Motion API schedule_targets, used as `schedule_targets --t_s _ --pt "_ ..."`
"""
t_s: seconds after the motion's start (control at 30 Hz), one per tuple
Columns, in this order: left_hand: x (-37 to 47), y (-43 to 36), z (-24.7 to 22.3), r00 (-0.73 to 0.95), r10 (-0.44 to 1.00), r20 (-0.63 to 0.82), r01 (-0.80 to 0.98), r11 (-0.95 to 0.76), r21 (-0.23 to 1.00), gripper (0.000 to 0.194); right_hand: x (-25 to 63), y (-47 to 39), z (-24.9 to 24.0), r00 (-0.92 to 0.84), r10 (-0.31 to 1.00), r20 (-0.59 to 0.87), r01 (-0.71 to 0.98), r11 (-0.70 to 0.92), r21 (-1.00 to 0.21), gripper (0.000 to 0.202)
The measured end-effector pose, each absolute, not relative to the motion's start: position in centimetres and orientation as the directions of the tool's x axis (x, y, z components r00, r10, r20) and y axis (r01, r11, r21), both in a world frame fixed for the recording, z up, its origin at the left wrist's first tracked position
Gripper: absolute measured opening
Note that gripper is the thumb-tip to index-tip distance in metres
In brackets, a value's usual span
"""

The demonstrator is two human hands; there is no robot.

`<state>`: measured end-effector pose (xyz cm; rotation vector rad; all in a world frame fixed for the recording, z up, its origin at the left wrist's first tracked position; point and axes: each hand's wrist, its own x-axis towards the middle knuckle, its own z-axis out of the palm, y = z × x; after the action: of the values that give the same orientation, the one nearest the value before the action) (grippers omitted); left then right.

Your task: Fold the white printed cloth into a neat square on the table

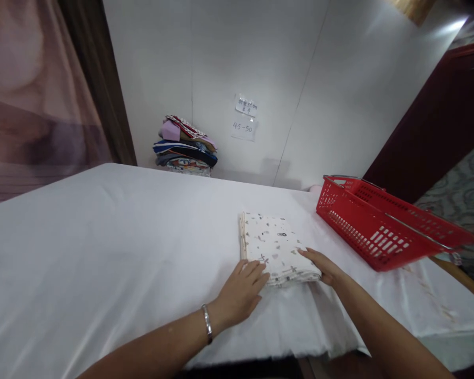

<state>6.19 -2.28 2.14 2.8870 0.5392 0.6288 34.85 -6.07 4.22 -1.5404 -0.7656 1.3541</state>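
A folded white cloth (pixel 274 245) with a small grey and brown print lies in a neat rectangle, its layers showing along the left and front edges. My left hand (pixel 243 292), with a silver bracelet on the wrist, rests on its near left corner, fingers stretched out and lying flat. At the near right corner, my right hand (pixel 324 267) grips the edge of the cloth, a finger reaching over the top. The underside of that grip is hidden.
A red plastic basket (pixel 363 223) with metal handles stands on the right of the white-covered table (pixel 114 252). Behind the table's far edge rises a stack of folded fabrics (pixel 186 147). Paper labels (pixel 244 128) hang on the wall, and a curtain (pixel 35 89) is at left.
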Motion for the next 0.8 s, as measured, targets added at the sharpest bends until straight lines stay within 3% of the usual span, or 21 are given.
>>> schedule_targets --t_s 0.2,0.33,0.47,0.63,0.8 --pt "11.4 -4.7 2.8 0.810 0.425 0.404 0.385 -0.905 0.180 0.067 32.7 -6.5 5.9 0.238 0.917 -0.321 -0.073 -0.313 -0.947 0.039" --pt "13.9 -5.1 3.5 0.689 0.533 0.491 0.481 -0.843 0.241 0.072 31.4 -7.2 6.8 0.364 0.874 -0.322 -0.127 -0.296 -0.947 0.063" --pt "13.7 -5.0 4.3 0.611 0.568 0.551 0.513 -0.814 0.271 0.073 30.1 -8.2 7.0 0.375 0.873 -0.311 -0.189 -0.257 -0.948 0.085" --pt "11.4 -5.6 5.0 0.622 0.518 0.587 0.467 -0.847 0.254 0.062 27.9 -10.0 6.5 0.335 0.903 -0.268 -0.229 -0.198 -0.953 0.083" --pt "9.2 -5.9 5.8 0.610 0.512 0.605 0.409 -0.857 0.312 0.047 27.9 -11.8 5.6 0.269 0.925 -0.267 -0.230 -0.208 -0.951 0.076"
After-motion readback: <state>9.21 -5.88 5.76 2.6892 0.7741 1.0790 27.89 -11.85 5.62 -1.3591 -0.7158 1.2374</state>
